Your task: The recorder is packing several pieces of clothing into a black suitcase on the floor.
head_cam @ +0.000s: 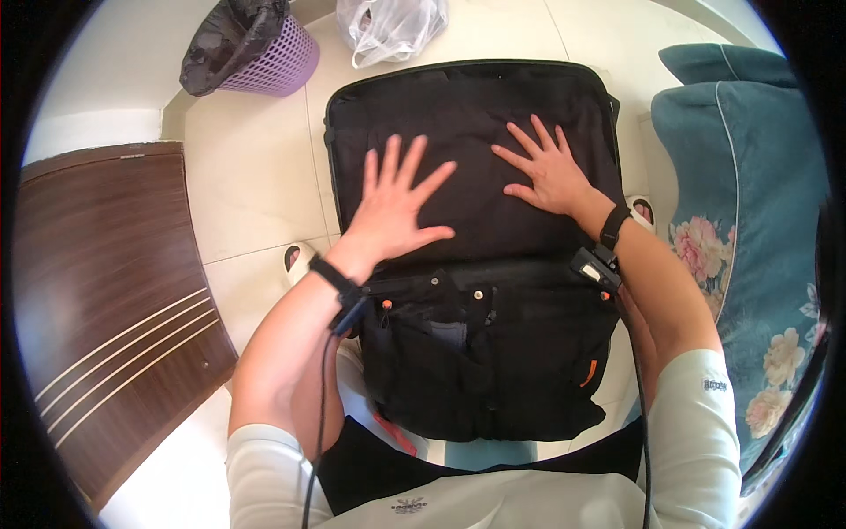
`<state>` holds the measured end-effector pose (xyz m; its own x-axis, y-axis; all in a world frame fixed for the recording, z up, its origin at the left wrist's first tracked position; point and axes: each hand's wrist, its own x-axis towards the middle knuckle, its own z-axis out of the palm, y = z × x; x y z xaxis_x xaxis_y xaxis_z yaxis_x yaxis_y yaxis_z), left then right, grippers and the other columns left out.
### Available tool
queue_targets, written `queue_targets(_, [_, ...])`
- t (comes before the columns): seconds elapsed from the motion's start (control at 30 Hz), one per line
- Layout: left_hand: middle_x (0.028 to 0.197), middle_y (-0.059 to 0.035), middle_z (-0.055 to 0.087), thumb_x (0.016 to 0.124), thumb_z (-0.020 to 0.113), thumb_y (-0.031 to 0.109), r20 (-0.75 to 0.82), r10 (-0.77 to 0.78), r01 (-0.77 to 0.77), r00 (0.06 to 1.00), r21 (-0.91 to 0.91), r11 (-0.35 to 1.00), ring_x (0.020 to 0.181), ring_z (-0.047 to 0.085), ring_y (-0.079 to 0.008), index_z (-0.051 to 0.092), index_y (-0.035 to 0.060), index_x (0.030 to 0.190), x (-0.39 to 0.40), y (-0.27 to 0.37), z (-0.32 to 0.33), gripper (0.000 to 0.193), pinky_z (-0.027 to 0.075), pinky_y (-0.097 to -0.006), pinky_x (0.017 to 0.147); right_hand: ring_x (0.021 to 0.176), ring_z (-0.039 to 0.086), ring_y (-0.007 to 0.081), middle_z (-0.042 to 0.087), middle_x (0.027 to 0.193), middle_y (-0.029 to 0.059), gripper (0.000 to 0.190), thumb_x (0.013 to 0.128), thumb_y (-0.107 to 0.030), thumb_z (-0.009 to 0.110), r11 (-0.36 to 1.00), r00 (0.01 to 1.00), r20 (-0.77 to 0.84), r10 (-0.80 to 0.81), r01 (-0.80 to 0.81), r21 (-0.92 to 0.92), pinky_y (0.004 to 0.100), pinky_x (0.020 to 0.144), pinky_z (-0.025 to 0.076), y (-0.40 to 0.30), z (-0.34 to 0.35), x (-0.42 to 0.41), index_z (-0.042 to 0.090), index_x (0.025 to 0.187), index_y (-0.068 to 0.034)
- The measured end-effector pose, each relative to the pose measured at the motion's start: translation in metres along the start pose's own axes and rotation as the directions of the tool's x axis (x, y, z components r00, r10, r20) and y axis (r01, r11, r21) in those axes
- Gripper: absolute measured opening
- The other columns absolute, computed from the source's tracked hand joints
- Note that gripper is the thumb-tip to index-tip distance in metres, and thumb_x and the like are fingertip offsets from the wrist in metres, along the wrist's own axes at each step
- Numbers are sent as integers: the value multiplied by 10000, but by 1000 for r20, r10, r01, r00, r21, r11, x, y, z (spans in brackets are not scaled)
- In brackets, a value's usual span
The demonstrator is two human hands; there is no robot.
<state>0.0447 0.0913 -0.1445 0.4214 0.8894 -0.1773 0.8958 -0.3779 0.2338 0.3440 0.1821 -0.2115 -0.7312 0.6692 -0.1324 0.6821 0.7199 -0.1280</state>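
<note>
A black fabric suitcase (462, 106) lies unfolded on the floor before me. Its far half shows a dark lining. Over the left of that lining is my left hand (396, 198), fingers spread and holding nothing; whether it touches the cloth I cannot tell. My right hand (548, 168) rests, fingers apart, on the right side of the same lining. Towards me hangs black cloth (529, 370), with metal snaps, orange-tipped cords and a small orange tab. Straps with small devices circle both wrists, and cables run down from them along my arms.
A purple mesh waste basket (284, 59) with a black liner stands at the far left, beside a clear plastic bag (393, 30). Dark wooden furniture (119, 297) borders the left. A teal floral-covered seat (747, 198) stands at the right. Pale tiles (251, 185) form the floor.
</note>
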Motion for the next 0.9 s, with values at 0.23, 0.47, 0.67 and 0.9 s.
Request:
queue_targets(0.23, [1658,-166,102,794,605,755,-26,-96,98,995,74,992,1499,31,-501,322,372,1551,41,-40,38,894,81,-690,1166,1500,175,424,277,1615,141,742,846,-584,646,999,995,-95,-9,12,36,629,1185,140,-20,-37,-24,462,1489,-263])
queue_targets(0.47, [1658,-171,105,831,571,745,-16,-38,36,999,-78,996,1499,44,-498,305,364,1560,49,-38,47,865,47,-667,1183,1493,181,442,273,1613,164,728,888,-574,612,969,969,-102,227,-213,128,635,1173,149,-6,1,-54,440,1509,-235])
queue_targets(0.67, [1650,-207,113,853,599,683,-179,-257,282,950,132,950,1489,86,-513,322,336,1559,47,-66,38,833,68,-663,1171,1457,240,477,321,1581,196,665,919,-498,613,971,915,-324,238,-216,103,575,1168,233,27,-4,-24,447,1500,-220])
queue_targets(0.9, [1664,-182,61,859,580,697,-61,-300,304,952,54,951,1497,21,-513,269,353,1575,59,-63,68,854,26,-661,1176,1431,279,496,351,1556,215,637,941,-524,587,917,925,-179,336,-277,287,561,1155,282,41,44,-17,460,1485,-219])
